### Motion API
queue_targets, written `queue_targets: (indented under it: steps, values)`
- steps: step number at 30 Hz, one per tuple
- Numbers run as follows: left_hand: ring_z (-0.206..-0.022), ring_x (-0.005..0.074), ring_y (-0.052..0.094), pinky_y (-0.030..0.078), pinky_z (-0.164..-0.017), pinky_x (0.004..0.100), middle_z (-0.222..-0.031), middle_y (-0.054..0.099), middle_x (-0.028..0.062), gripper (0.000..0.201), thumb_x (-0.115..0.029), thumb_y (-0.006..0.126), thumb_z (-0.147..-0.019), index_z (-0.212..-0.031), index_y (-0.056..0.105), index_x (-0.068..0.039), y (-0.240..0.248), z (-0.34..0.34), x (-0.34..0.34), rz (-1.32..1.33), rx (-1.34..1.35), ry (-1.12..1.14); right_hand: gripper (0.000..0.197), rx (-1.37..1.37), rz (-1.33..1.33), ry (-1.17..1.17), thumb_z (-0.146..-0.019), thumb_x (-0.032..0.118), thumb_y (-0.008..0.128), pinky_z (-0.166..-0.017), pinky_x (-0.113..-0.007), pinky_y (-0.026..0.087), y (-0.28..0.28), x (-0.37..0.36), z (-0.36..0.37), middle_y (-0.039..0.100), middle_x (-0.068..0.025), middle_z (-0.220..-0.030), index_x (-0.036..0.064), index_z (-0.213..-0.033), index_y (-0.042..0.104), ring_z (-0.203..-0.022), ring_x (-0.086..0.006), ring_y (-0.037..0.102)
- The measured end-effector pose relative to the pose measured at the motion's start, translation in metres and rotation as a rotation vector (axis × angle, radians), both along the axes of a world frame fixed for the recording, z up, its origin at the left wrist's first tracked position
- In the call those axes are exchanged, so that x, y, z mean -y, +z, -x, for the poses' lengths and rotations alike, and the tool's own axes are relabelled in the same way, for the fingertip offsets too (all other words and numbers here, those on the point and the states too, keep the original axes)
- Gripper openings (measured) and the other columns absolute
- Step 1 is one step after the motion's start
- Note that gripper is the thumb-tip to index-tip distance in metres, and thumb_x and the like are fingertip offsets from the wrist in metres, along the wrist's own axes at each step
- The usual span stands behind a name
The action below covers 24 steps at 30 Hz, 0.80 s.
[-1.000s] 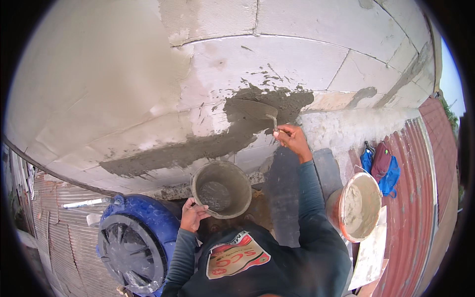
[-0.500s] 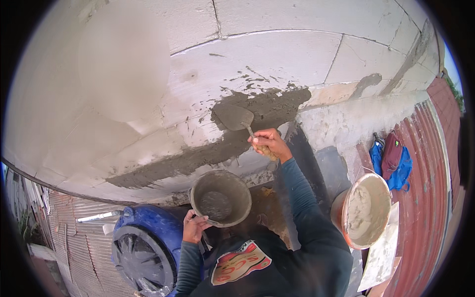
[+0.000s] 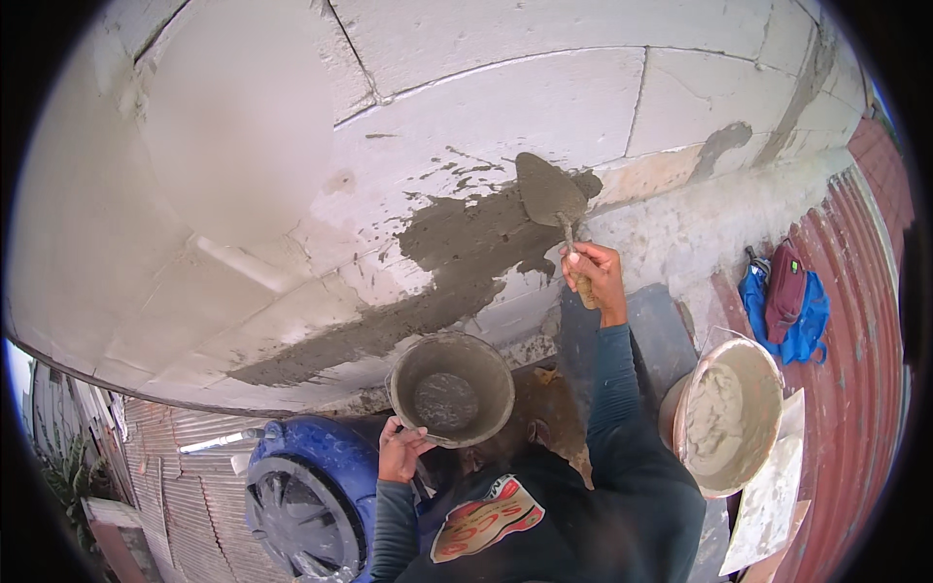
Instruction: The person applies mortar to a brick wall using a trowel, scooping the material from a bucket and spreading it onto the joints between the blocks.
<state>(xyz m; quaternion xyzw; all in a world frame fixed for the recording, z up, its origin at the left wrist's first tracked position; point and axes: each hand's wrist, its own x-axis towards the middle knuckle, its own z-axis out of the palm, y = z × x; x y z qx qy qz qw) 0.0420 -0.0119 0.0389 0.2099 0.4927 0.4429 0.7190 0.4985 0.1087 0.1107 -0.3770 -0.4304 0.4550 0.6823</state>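
My right hand is closed round the handle of a trowel. Its pointed blade lies against the right part of the wet mortar patch on the pale block wall. Below the patch, my left hand grips the near rim of a grey bucket. That bucket tilts toward me, and a little wet mortar sits at its bottom. A thinner mortar band runs down to the left along the wall's lower part.
A larger bucket of mortar stands at my right on a pale board. Beyond it, blue and maroon bags lie on red corrugated sheeting. A blue barrel with a black lid stands at lower left, beside rusty corrugated sheets.
My right hand has carried the trowel rightward and up across the mortar patch, which looks smoother behind it. My left hand still holds the bucket. The whole view has shifted slightly.
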Motion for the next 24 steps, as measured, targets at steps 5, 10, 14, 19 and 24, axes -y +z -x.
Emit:
queue_targets:
  steps: [5,10,14,19,24]
  values:
    - [-0.087,0.0328,0.075,0.065,-0.076,0.0509,-0.101,0.072,0.0182,0.028,0.014,0.06,-0.084,-0.101,0.053,-0.008,-0.006,-0.001,0.001,-0.027,0.014,0.004,0.032,0.343,-0.058,-0.109,-0.091,0.02,0.075,-0.061,-0.03,0.048,0.0,0.015,0.049,0.067,-0.0086,-0.079,-0.0068,-0.107,0.071,-0.066,-0.0148,0.06]
    - [-0.086,0.0336,0.075,0.065,-0.075,0.0513,-0.1,0.072,0.0183,0.029,0.015,0.06,-0.083,-0.101,0.053,-0.008,-0.006,-0.001,0.0,-0.007,0.002,-0.014,0.033,0.701,-0.16,-0.274,-0.085,0.02,0.081,-0.066,-0.035,0.051,0.001,0.01,0.069,0.07,-0.016,-0.086,-0.0059,-0.103,0.072,-0.075,-0.0228,0.064]
    - [-0.086,0.0341,0.075,0.065,-0.073,0.0502,-0.099,0.072,0.0181,0.031,0.015,0.06,-0.083,-0.102,0.052,-0.008,-0.009,0.0,0.004,-0.009,0.023,-0.007,0.031,0.706,-0.153,-0.324,-0.083,0.017,0.082,-0.064,-0.035,0.05,0.016,0.004,0.052,0.069,-0.0174,-0.084,-0.0057,-0.102,0.072,-0.071,-0.0233,0.065]
    - [-0.086,0.0299,0.075,0.065,-0.076,0.0518,-0.096,0.072,0.0142,0.031,0.016,0.061,-0.08,-0.095,0.054,-0.011,-0.002,-0.004,0.003,-0.004,-0.018,-0.013,0.03,0.693,-0.177,-0.406,-0.082,0.014,0.083,-0.064,-0.035,0.05,0.019,0.01,0.032,0.069,-0.0166,-0.083,-0.0053,-0.102,0.072,-0.07,-0.0229,0.065]
    - [-0.084,0.0286,0.075,0.065,-0.072,0.0482,-0.097,0.072,0.0135,0.032,0.014,0.062,-0.081,-0.099,0.052,-0.011,0.005,-0.018,-0.006,-0.021,-0.004,-0.031,0.028,0.717,-0.191,-0.482,-0.08,0.012,0.083,-0.064,-0.034,0.051,0.02,0.014,0.018,0.068,-0.0154,-0.083,-0.0036,-0.1,0.072,-0.07,-0.0247,0.065]
